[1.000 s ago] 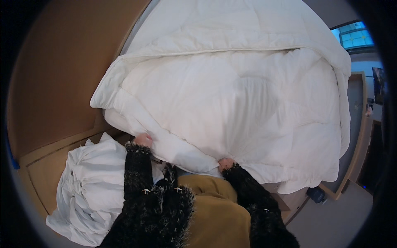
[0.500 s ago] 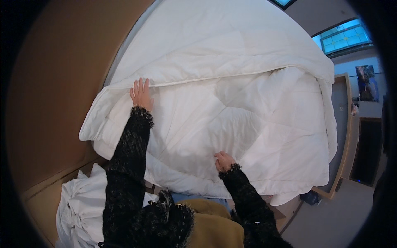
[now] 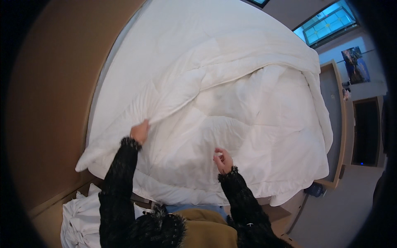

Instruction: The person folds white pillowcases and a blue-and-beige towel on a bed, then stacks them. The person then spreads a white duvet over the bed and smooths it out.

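Observation:
A thick white quilt [image 3: 231,105] lies over the bed in front of me, its far part folded back in a long rolled edge. My left hand [image 3: 140,131] is closed on that folded edge at the left, and creases run from it up through the fabric. My right hand [image 3: 223,160] hovers over or rests lightly on the quilt's near middle, fingers loosely curled and holding nothing; whether it touches the cloth I cannot tell. The quilt's left corner [image 3: 84,161] sticks out as a point beside the brown panel.
A tall brown panel [image 3: 49,99] borders the bed on the left. Crumpled white cloth [image 3: 80,217] lies at the lower left. To the right are a wood-framed panel [image 3: 340,120], a dark screen [image 3: 366,132], a blue water jug [image 3: 315,189] and a window [image 3: 328,24].
My left hand has gone from lying spread on the quilt to gripping its folded edge, pulling it toward me. The fold now slants down to the left. My right hand has turned slightly, fingers curled.

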The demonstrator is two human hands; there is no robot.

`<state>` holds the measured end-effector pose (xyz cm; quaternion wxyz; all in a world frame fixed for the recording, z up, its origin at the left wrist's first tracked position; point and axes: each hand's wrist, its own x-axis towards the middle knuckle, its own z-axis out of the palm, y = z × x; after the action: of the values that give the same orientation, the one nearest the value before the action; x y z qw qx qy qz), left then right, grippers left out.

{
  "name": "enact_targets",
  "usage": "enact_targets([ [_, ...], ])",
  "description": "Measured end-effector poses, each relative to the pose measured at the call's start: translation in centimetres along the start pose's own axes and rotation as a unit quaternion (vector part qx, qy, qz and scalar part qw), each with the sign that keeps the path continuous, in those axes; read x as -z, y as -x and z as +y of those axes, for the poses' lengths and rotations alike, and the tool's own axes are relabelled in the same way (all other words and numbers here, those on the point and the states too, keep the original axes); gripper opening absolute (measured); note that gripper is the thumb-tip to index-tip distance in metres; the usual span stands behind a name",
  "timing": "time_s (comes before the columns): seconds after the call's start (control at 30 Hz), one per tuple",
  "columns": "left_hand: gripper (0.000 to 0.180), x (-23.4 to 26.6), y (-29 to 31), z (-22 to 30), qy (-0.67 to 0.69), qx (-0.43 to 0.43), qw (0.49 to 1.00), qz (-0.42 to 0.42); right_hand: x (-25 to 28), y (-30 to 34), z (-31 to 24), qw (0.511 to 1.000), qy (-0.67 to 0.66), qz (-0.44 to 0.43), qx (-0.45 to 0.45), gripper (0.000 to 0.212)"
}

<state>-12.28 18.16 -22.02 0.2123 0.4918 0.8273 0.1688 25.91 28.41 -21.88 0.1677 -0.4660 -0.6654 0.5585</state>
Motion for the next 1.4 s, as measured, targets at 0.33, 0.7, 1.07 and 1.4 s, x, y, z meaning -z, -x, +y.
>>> enact_targets([
  [0.33,0.018,2.8,15.1,18.8,0.261,-0.122,0.947,-0.145,7.2,-6.5,-4.5,0.854,-0.489,0.076,-0.159,0.085],
  [0.7,0.021,2.4,19.3,22.6,0.410,-0.030,0.892,-0.187,11.1,-15.6,-3.3,0.754,-0.639,-0.132,-0.081,0.049],
  [1.07,0.014,5.1,15.4,15.1,0.515,-0.054,0.853,-0.070,7.5,-22.6,-20.5,0.935,-0.223,0.271,0.040,0.042],
  [1.4,0.013,14.1,17.3,-1.7,0.501,0.092,0.766,0.393,-18.9,-23.3,-43.1,0.938,-0.080,-0.073,0.330,0.054],
])
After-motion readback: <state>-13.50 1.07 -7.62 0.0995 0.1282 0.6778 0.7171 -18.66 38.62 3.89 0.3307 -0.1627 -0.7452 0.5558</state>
